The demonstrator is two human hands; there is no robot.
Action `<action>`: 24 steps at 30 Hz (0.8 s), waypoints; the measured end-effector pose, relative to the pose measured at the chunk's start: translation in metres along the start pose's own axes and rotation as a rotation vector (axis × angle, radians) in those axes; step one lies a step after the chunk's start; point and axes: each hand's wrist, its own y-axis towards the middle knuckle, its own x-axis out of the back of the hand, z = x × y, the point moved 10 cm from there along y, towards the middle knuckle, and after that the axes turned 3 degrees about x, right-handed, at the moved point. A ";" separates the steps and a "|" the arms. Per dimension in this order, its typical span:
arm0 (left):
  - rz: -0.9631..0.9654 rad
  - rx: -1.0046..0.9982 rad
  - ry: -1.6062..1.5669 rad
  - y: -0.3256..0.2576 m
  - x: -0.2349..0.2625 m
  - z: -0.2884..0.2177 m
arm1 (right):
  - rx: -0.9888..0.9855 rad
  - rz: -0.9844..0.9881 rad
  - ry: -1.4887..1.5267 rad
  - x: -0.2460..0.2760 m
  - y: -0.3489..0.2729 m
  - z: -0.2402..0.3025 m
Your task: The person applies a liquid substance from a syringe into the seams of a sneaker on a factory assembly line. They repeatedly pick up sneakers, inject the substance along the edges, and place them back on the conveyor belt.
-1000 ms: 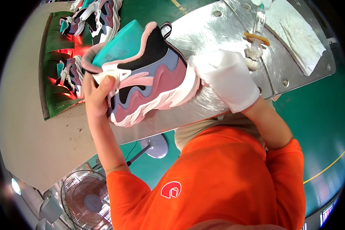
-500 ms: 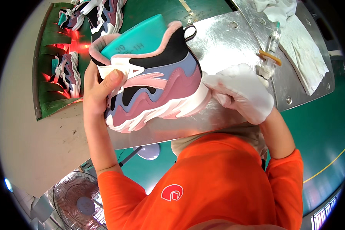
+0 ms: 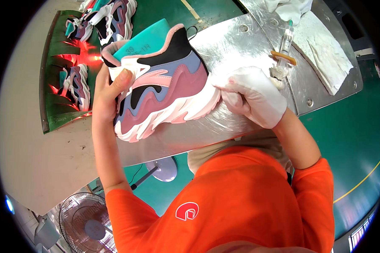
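Note:
My bare left hand (image 3: 107, 90) grips a chunky sneaker (image 3: 166, 86) at its laces and front, thumb over the white lace piece. The shoe is pink, mauve, blue-grey and black with a thick white and pink sole, and it is tilted with its heel toward my right. A green shoe last (image 3: 144, 40) fills its opening. My right hand (image 3: 253, 95), in a white glove, is closed, its fingertips against the back of the sole at the heel. Whatever those fingers pinch, if anything, is hidden.
On the metal table (image 3: 223, 46) at right lie a syringe (image 3: 286, 42) with an orange-brown flange and a folded white cloth (image 3: 321, 50). More sneakers (image 3: 78, 86) sit at far left by a green strip curtain (image 3: 50, 80) with red glowing light. A fan (image 3: 93, 227) stands lower left.
My gloved right hand and the shoe's heel have shifted a little to the left together. The table and its contents also appear further left in the view. My left hand keeps its grip.

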 end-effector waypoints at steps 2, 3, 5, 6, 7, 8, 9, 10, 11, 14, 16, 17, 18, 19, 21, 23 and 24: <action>-0.005 0.011 0.025 0.001 0.002 -0.001 | -0.002 0.020 -0.025 0.002 -0.001 -0.002; -0.005 -0.001 0.022 0.001 0.001 -0.001 | 0.010 0.034 -0.032 0.001 -0.002 -0.001; -0.006 -0.024 0.016 0.000 -0.002 -0.003 | 0.034 0.061 -0.047 0.000 0.000 0.002; -0.009 -0.037 0.022 0.000 -0.003 -0.005 | 0.040 0.060 -0.066 0.001 0.000 0.002; -0.003 -0.029 0.025 0.001 -0.004 -0.005 | 0.046 0.060 -0.084 0.001 0.001 0.002; 0.002 -0.020 0.029 0.002 -0.004 -0.005 | 0.051 0.059 -0.103 0.001 0.001 0.002; 0.008 -0.010 0.028 0.003 -0.004 -0.004 | 0.001 0.016 -0.074 0.004 0.001 -0.003; 0.012 -0.006 0.027 0.003 -0.005 -0.003 | -0.049 -0.027 -0.044 0.006 0.002 -0.006; 0.016 -0.002 0.026 0.004 -0.005 -0.002 | -0.099 -0.071 -0.015 0.009 0.001 -0.009; 0.016 -0.008 0.012 0.005 -0.009 -0.002 | -0.159 -0.058 0.022 0.009 0.000 -0.010; 0.005 -0.005 0.008 0.004 -0.009 -0.002 | -0.159 -0.070 0.041 0.013 0.003 -0.012; 0.001 0.003 0.008 0.004 -0.009 -0.001 | -0.160 -0.077 0.050 0.014 0.004 -0.013; -0.002 0.008 0.011 0.005 -0.009 -0.002 | -0.153 -0.088 0.042 0.014 0.004 -0.011; -0.005 0.007 0.013 0.005 -0.008 -0.002 | -0.146 -0.100 0.035 0.012 0.004 -0.008; -0.008 0.001 0.021 0.006 -0.007 -0.001 | -0.138 -0.110 0.030 0.012 0.004 -0.007; -0.015 0.018 -0.008 0.004 -0.005 0.004 | -0.136 -0.108 0.036 0.013 0.004 -0.010; -0.019 0.025 -0.023 0.004 -0.005 0.005 | -0.116 -0.097 0.022 0.013 0.004 -0.009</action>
